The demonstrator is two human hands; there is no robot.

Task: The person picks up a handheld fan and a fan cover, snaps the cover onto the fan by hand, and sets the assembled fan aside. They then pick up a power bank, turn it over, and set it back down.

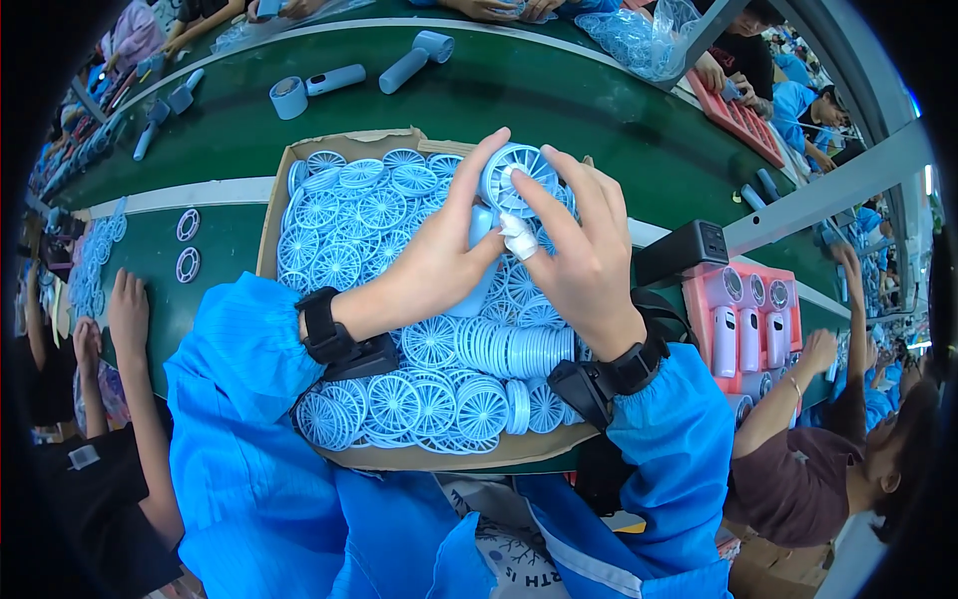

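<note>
A light blue handheld fan (518,165) is held upright in both hands over an open cardboard box (269,235). My left hand (429,265) closes on it from the left, thumb by the handle and a finger up along the round head. My right hand (589,250) grips the head from the right, with one fingertip pressed on the round grille. White wrapping (518,238) covers a digit of my right hand. Below, the box holds many loose spoked grille covers (357,230), some stacked in a row (514,346). Part of the handle is hidden behind my hands.
Handheld fans (404,70) lie on the green conveyor (215,100) beyond the box. Two rings (188,265) rest on the green surface at left. A black box (682,252) and a pink tray (702,299) with fans stand at right. Co-workers' arms (793,394) reach in from both sides.
</note>
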